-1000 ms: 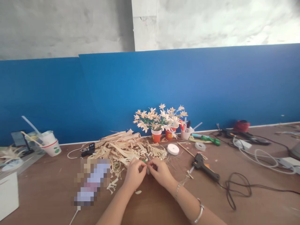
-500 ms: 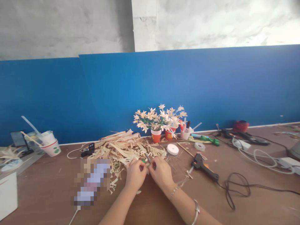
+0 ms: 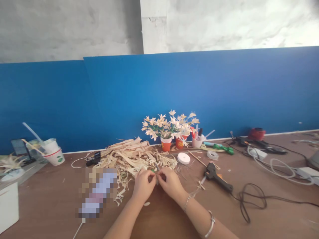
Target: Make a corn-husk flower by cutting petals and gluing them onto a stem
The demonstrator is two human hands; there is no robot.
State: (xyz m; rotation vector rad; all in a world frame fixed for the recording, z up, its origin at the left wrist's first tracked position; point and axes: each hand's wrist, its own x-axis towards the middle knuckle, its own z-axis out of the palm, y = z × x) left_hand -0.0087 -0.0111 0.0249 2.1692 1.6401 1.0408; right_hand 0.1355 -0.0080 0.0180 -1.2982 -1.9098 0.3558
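My left hand [image 3: 144, 186] and my right hand [image 3: 170, 183] meet fingertip to fingertip above the brown table, each closed in a pinch. Whatever lies between the fingertips is too small and covered to name. Just behind them spreads a heap of dry pale husk strips [image 3: 132, 154], with a bit of green showing near my left fingers. Beyond the heap, pale handmade flowers [image 3: 161, 125] with green leaves stand in an orange cup [image 3: 166, 145]. A second orange cup [image 3: 179, 142] with similar flowers is beside it.
A black glue gun [image 3: 218, 177] with a looped cord lies to the right. Near it are a white tape roll [image 3: 183, 158], a clear tape roll [image 3: 212, 155] and a cup of tools [image 3: 196, 142]. A white paper cup [image 3: 54, 156] stands at left; a blue partition [image 3: 112, 96] borders the table.
Both hands keep their pinch at nearly the same place. My right wrist and forearm have shifted slightly, and the bracelets with them.
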